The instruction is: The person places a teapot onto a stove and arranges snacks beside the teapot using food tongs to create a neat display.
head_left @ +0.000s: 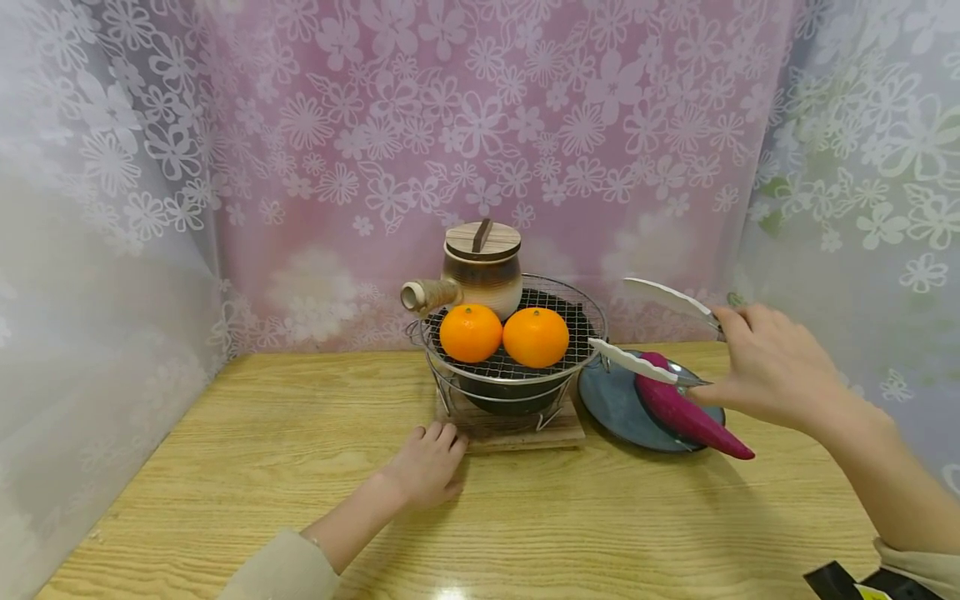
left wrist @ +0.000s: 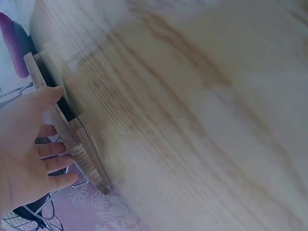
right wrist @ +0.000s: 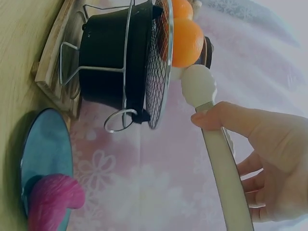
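My right hand (head_left: 780, 367) grips metal tongs (right wrist: 224, 173) with white scalloped tips, thumb on one arm and fingers at the other. The tong arms stand spread apart with nothing between them, above the blue plate (head_left: 611, 408) and level with the grill's right rim. A purple sweet potato (head_left: 693, 417) lies across that plate, its tapered end past the rim. My left hand (head_left: 426, 465) rests at the front left corner of the wooden board (head_left: 525, 437), fingers loosely bent at its edge. Two oranges (head_left: 471, 333) sit side by side on the wire grill (right wrist: 159, 62).
Behind the oranges stands a ceramic pot (head_left: 491, 283) with a wooden lid and a wrapped side handle pointing left. The grill covers a black stove (right wrist: 103, 57) in a wire frame on the board. Floral curtains (head_left: 480, 125) enclose the wooden table (head_left: 285, 433).
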`<state>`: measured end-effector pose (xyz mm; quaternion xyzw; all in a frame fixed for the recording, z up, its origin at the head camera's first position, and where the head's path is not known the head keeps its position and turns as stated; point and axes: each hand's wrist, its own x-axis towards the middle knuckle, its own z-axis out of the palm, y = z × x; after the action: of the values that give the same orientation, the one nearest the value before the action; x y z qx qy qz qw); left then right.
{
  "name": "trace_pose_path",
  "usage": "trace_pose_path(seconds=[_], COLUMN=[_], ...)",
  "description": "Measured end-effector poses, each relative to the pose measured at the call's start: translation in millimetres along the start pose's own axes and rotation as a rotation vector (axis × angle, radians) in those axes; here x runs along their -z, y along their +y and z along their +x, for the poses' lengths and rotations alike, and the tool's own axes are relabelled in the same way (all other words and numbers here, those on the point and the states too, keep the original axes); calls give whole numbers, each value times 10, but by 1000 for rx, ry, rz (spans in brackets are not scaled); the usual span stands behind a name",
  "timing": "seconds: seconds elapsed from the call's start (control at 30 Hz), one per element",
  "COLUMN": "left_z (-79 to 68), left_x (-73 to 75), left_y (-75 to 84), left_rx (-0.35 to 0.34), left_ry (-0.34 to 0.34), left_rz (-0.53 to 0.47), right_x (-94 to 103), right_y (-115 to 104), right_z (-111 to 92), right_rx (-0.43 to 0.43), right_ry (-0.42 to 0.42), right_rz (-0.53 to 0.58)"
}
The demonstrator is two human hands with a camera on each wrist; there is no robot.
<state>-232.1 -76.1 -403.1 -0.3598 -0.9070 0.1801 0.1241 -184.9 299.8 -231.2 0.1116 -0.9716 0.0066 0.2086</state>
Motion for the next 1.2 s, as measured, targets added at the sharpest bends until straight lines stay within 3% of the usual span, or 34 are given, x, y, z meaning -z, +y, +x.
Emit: trace_pose_path(seconds=[0.43,0.77,1.2], left_z=[2,4,3], left_x=[33,35,25], left_y=[7,-2,0], left_rx=[11,8,14], left_ry=[-6,9,-10], left_rz=[-24,-11,-56], right_x=[-159,-415,-694], right_y=[280,473,539], right_z=[-118,-223,-318], right_rx=[-164,-180,-203], right_ry=[-126,-193,-258], right_rz=[113,109,139])
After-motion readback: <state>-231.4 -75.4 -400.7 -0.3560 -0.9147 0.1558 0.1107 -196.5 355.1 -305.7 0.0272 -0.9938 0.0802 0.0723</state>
